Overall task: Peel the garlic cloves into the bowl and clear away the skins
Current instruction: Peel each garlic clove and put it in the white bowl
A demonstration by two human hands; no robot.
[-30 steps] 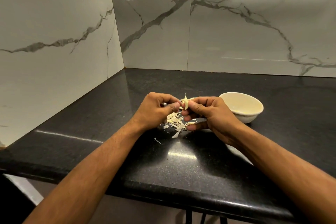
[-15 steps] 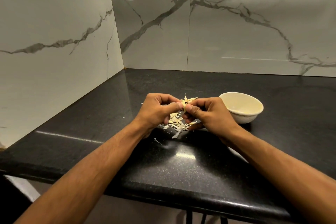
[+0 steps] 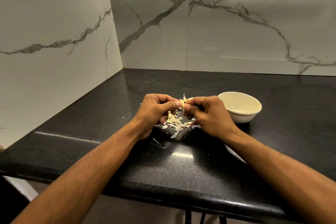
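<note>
Over the last second the hands were drawn closer together, and the loose flap of skin on the garlic clove (image 3: pixel 184 100) was worked further off; the peel was judged nearly done, with the clove still to be dropped into the bowl (image 3: pixel 239 107) just to the right. The clove was pinched between the fingers of the left hand (image 3: pixel 156 112) and the right hand (image 3: pixel 205 114), both curled tight and held above the skins (image 3: pixel 175 122) piled on the table (image 3: pixel 181 165). Both forearms were stretched forward, wrists angled inward.
</note>
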